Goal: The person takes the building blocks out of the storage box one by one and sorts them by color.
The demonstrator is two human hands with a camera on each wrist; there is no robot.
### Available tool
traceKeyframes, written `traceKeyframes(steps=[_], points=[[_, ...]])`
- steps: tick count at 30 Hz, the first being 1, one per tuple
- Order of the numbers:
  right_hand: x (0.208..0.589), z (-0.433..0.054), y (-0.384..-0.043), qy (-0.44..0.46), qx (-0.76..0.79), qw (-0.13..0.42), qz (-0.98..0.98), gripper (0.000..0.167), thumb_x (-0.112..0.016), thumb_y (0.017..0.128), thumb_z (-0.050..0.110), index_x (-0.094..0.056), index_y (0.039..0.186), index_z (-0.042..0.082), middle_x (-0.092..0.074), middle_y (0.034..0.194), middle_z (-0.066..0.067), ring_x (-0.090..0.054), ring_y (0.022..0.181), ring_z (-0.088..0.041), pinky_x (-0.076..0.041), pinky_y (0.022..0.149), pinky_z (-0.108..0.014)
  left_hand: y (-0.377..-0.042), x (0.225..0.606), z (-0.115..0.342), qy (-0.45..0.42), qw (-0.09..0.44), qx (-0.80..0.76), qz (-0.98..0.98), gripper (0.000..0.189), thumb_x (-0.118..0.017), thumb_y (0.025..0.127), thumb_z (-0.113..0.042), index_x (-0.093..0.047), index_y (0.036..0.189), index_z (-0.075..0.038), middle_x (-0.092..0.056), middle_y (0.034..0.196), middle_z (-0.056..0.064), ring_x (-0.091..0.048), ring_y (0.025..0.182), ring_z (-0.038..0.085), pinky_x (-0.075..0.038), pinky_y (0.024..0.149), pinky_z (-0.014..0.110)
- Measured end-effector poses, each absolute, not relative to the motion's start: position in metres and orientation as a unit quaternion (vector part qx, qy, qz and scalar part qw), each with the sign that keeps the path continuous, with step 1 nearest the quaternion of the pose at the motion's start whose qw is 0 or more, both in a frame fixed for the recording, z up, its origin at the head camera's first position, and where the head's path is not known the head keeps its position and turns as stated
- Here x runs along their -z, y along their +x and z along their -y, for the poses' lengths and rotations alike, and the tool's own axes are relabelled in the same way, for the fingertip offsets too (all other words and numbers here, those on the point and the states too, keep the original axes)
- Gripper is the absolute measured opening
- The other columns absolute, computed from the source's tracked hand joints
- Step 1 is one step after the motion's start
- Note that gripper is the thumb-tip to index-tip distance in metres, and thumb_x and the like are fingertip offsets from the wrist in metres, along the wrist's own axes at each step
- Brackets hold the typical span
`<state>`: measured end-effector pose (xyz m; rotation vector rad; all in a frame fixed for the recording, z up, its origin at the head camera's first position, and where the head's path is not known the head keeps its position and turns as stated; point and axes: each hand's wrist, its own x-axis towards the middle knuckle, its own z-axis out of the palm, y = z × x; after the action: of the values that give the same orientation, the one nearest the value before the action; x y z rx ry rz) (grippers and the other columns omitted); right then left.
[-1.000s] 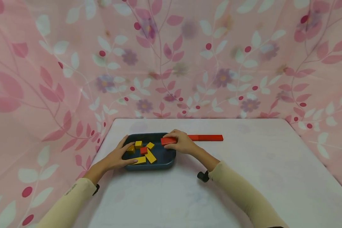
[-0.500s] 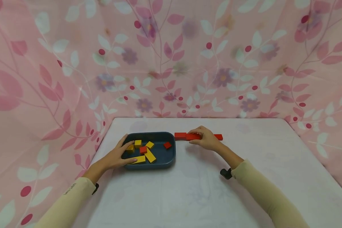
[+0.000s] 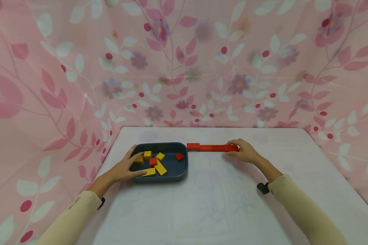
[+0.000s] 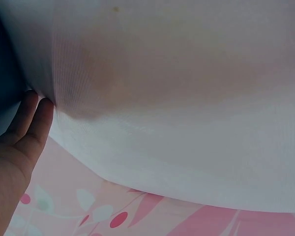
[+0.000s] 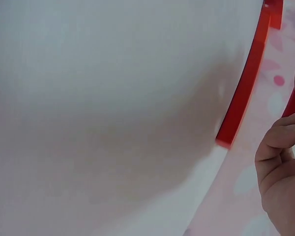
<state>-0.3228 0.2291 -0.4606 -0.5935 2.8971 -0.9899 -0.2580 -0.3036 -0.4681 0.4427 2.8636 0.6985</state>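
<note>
My right hand point(image 3: 246, 151) pinches a red block point(image 3: 232, 148) between thumb and fingers, over the right end of a long row of red blocks point(image 3: 211, 148). In the right wrist view the held red block point(image 5: 293, 104) shows apart from the row point(image 5: 243, 93), partly hidden by the fingers. At the row's left end one red block point(image 3: 193, 146) sits higher than the rest. My left hand point(image 3: 122, 169) rests on the left end of a dark blue tray point(image 3: 174, 175), fingers spread over its rim. In the left wrist view two straight fingers point(image 4: 38, 123) lie against its outside.
Inside the tray lie several yellow blocks point(image 3: 161, 168) and two small red ones, one point(image 3: 153, 161) among the yellow and one point(image 3: 179, 156) at the right. A white cloth covers the table point(image 3: 184, 211). A pink floral curtain point(image 3: 202, 68) hangs behind and on both sides.
My right hand has moved right, from over the tray along the red row to its right end, with a red block in its fingers. The left hand and tray stay put.
</note>
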Motion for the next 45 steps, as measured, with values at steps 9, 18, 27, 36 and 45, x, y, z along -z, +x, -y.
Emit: traceKeyframes(steps=[9, 18, 27, 36, 45], points=[[0.464, -0.256, -0.327, -0.180, 0.266, 0.015, -0.947, 0.036, -0.075, 0.088, 0.018, -0.066, 0.121, 0.010, -0.060, 0.102, -0.014, -0.049, 0.086, -0.024, -0.043, 0.070, -0.031, -0.258, 0.468, 0.304, 0.150, 0.078, -0.236, -0.957, 0.093, -0.067, 0.080, -0.065, -0.033, 0.155, -0.022, 0.005, 0.167, 0.011, -0.020, 0.147, 0.047, -0.030, 0.108, 0.072], [0.458, -0.260, -0.324, -0.178, 0.265, 0.022, -0.947, 0.038, -0.073, 0.089, 0.017, -0.063, 0.125, 0.008, -0.058, 0.104, -0.016, -0.050, 0.087, -0.026, -0.044, 0.071, -0.032, -0.258, 0.468, 0.304, 0.150, 0.078, -0.236, -0.957, 0.092, -0.067, 0.081, -0.065, -0.033, 0.155, -0.021, 0.005, 0.167, 0.011, -0.021, 0.146, 0.047, -0.031, 0.107, 0.072], [0.460, -0.252, -0.319, -0.187, 0.260, 0.019, -0.947, 0.036, -0.072, 0.089, 0.015, -0.062, 0.123, 0.008, -0.057, 0.101, -0.015, -0.053, 0.085, -0.024, -0.050, 0.074, -0.038, -0.256, 0.468, 0.303, 0.150, 0.078, -0.243, -0.955, 0.092, -0.068, 0.081, -0.065, -0.034, 0.155, -0.020, 0.004, 0.167, 0.012, -0.021, 0.146, 0.047, -0.030, 0.108, 0.072], [0.464, -0.258, -0.321, -0.173, 0.240, 0.040, -0.954, 0.036, -0.071, 0.091, 0.020, -0.062, 0.124, 0.007, -0.056, 0.102, -0.014, -0.054, 0.085, -0.023, -0.052, 0.077, -0.040, -0.256, 0.468, 0.302, 0.150, 0.078, -0.238, -0.956, 0.093, -0.067, 0.080, -0.066, -0.034, 0.155, -0.021, 0.005, 0.167, 0.010, -0.023, 0.146, 0.047, -0.031, 0.107, 0.072], [0.462, -0.276, -0.327, -0.165, 0.221, 0.047, -0.960, 0.036, -0.070, 0.092, 0.021, -0.060, 0.126, 0.010, -0.054, 0.105, -0.015, -0.054, 0.088, -0.026, -0.053, 0.078, -0.043, -0.255, 0.466, 0.303, 0.143, 0.080, -0.244, -0.956, 0.093, -0.067, 0.081, -0.065, -0.033, 0.155, -0.021, 0.006, 0.167, 0.009, -0.022, 0.146, 0.047, -0.030, 0.108, 0.072]])
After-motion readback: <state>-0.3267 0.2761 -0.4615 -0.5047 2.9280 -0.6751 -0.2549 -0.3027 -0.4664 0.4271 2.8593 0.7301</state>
